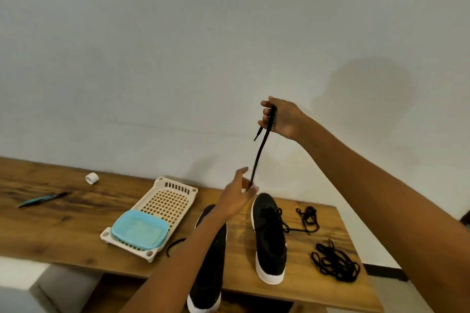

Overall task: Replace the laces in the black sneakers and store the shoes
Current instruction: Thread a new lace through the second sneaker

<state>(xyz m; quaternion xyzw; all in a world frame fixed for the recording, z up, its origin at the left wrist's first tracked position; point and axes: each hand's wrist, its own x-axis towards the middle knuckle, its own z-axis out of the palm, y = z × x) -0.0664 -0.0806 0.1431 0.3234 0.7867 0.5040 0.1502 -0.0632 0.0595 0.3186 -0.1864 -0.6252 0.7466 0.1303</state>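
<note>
I hold a flat black lace (259, 152) stretched between my hands: my right hand (282, 119) grips its upper end, fingers curled round it, the short tip dangling just below them. My left hand (240, 192) pinches it lower down, though blur hides the exact fingers. The lace runs steeply, nearly upright, from my right fingers down to my left. Directly below my left fingers lie the two black sneakers (269, 234), toes pointing away from me, so my left hand is nearer the eyelets for threading
</note>
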